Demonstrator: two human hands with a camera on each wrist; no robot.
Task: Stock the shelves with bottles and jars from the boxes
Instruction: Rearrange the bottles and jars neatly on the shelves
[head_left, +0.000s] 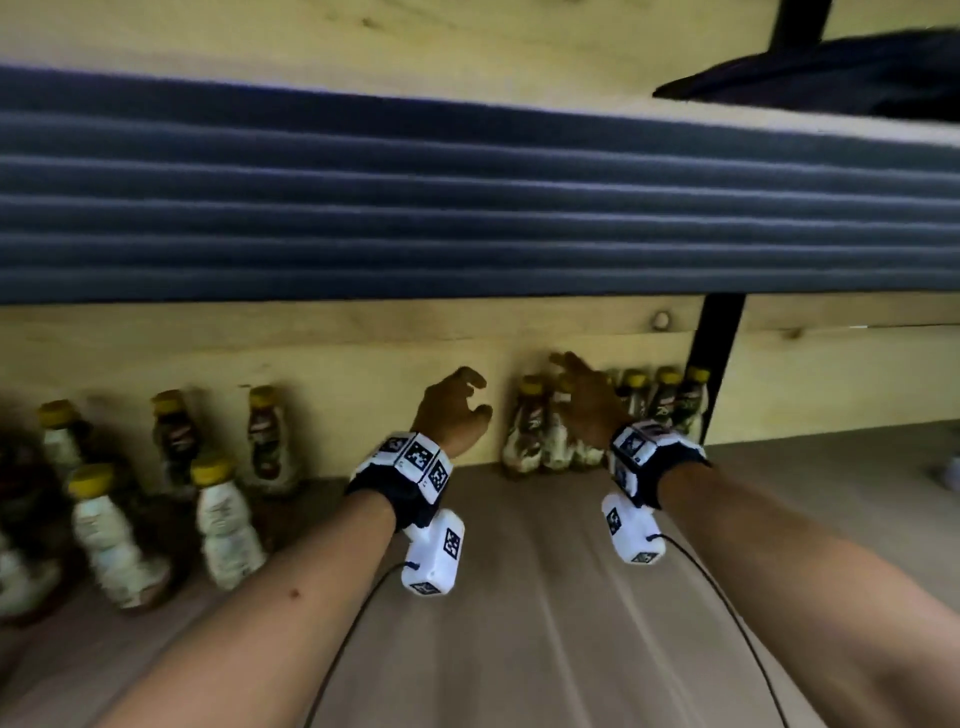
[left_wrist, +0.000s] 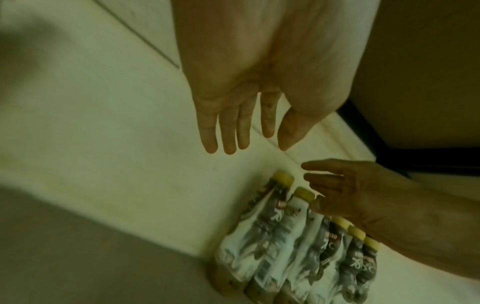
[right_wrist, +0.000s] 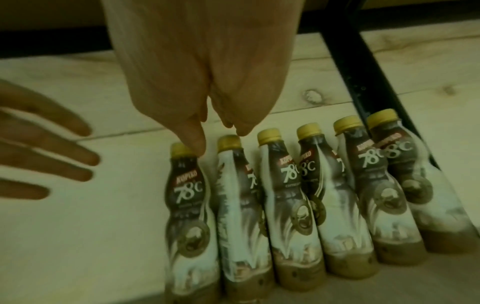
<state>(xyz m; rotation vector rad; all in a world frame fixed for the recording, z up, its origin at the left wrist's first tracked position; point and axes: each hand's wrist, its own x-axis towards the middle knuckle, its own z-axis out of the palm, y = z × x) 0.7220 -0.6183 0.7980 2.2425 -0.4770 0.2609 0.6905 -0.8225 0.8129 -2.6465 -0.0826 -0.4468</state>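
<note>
A row of several coffee bottles (right_wrist: 285, 195) with yellow caps and brown-and-white labels stands against the wooden back panel, next to a black post. In the head view this row (head_left: 530, 431) is partly hidden behind my right hand (head_left: 574, 376). That hand (right_wrist: 218, 131) hovers over the caps of the two leftmost bottles, fingers extended, holding nothing; I cannot tell if the thumb touches a cap. My left hand (head_left: 480, 397) is just left of the row, empty, fingers relaxed. In the left wrist view, the left hand (left_wrist: 244, 148) points at the back panel above the row (left_wrist: 285, 246).
Several more of the same bottles (head_left: 223, 525) stand loosely grouped at the left of the shelf board (head_left: 571, 597). A blue ribbed upper shelf edge (head_left: 467, 208) hangs overhead. The black post (head_left: 711, 358) bounds the row on the right.
</note>
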